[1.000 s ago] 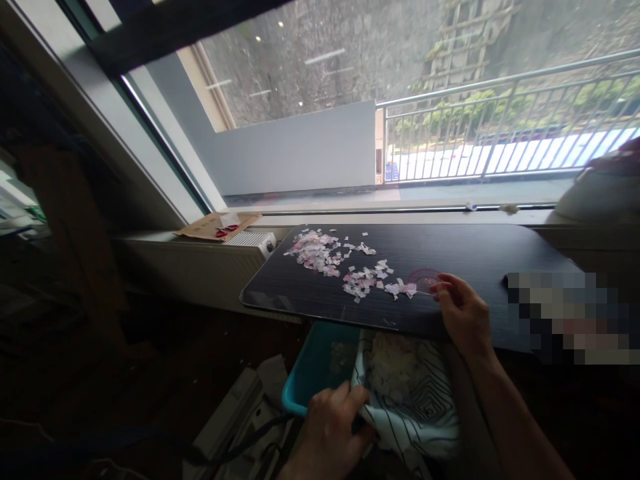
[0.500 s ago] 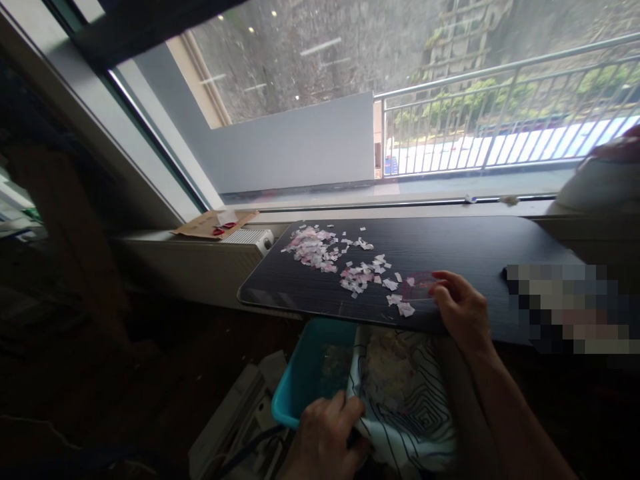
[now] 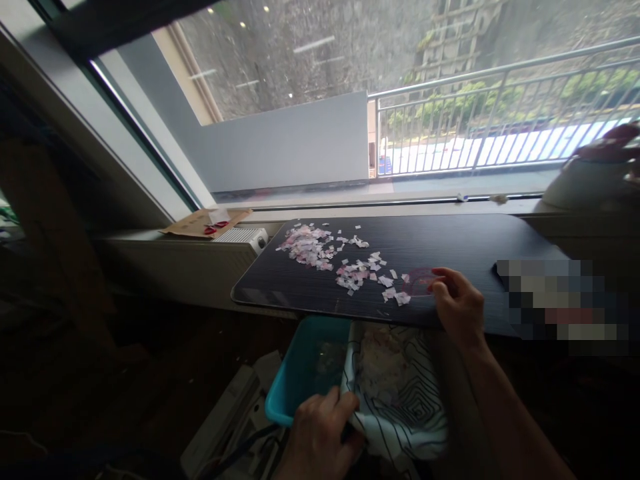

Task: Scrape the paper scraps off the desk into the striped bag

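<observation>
My right hand pinches a clear, pink-marked protractor over the right part of the dark table. Just left of the protractor lie small torn paper scraps, a few of them close to its edge. A larger heap of white and pinkish scraps covers the table's left part. Below the table edge, my left hand is closed on the near rim of a white basket with black line patterns. Paper scraps fill the bottom of that basket. Part of my left hand's fingers is hidden.
A turquoise bin stands left of the patterned basket, with something clear inside. Red-handled scissors lie on brown cardboard by the radiator. A blurred-out object rests at the table's right. A window and sill run behind.
The view has shifted slightly. The protractor has tilted a little in my right hand, near the scraps. My left hand keeps its hold on the basket rim.
</observation>
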`<state>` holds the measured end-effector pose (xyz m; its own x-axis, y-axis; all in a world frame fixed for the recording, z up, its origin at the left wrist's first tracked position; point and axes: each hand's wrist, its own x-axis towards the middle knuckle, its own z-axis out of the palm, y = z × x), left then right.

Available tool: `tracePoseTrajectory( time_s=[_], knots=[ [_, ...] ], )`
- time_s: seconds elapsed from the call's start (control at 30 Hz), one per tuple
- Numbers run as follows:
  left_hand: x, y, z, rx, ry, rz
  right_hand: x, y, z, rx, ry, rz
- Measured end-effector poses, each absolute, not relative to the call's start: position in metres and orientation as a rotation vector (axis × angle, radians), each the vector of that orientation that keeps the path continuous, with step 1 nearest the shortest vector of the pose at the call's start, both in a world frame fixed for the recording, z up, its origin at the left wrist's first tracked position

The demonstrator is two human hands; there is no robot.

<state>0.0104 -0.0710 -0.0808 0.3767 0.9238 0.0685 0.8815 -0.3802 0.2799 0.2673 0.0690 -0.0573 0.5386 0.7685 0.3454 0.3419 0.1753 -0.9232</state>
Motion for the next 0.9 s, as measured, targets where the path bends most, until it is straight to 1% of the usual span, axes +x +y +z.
tracePoseTrajectory(
  time_s=[0.3, 0.47, 0.6, 0.77, 0.9],
  knots=[
    [0.0095, -0.0710, -0.0807, 2.431, 1.617, 0.345, 0.2676, 0.0703, -0.0579, -1.431, -1.004, 0.331],
    [0.0094, -0.0700, -0.0810, 2.419, 1.612, 0.297, 0.2671, 0.0678, -0.0552, -1.430, -1.068, 0.403],
    [0.0091, -0.0698, -0.0812, 2.412, 1.611, 0.290, 0.2681, 0.0693, -0.0573, -1.457, -1.010, 0.358],
    [0.0095, -0.0694, -0.0815, 2.418, 1.611, 0.286, 0.2691, 0.0701, -0.0585, -1.437, -1.122, 0.401],
    [0.0099, -0.0695, -0.0820, 2.430, 1.597, 0.283, 0.2695, 0.0723, -0.0608, -1.451, -1.061, 0.334]
  ],
)
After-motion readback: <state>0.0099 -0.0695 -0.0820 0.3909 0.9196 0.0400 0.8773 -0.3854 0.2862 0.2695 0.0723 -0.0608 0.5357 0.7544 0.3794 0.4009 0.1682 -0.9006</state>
